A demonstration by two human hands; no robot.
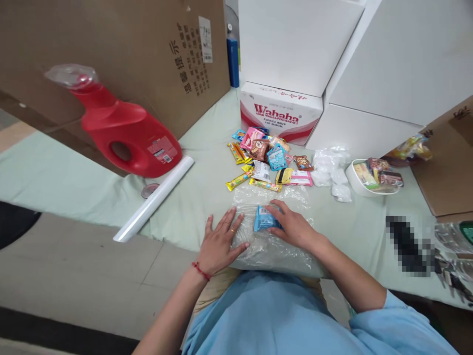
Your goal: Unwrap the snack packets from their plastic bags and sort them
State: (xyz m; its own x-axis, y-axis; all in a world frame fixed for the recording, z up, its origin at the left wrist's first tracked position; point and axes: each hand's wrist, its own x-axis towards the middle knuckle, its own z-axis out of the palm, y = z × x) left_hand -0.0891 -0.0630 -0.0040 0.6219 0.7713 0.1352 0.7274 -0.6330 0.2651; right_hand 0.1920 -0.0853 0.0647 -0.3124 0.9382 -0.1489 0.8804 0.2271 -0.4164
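Observation:
A sheet of clear plastic wrap point(251, 251) lies on the pale green cloth in front of me. My left hand point(223, 241) rests flat on the wrap's left part, fingers spread, holding nothing. On the middle of the wrap is a blue snack packet point(261, 220). My right hand point(291, 224) grips the packet's right side between thumb and fingers. Just beyond the wrap lies a pile of small wrapped snacks point(260, 150), in yellow, pink, brown, blue and white packets.
Right of the pile sit several white wrapped bundles point(328, 170) and a white tub point(353, 182) of snacks. A Wahaba carton point(281, 111) stands behind. To the left are a white roll point(155, 199), a red jug point(129, 133) and a large cardboard box point(148, 44).

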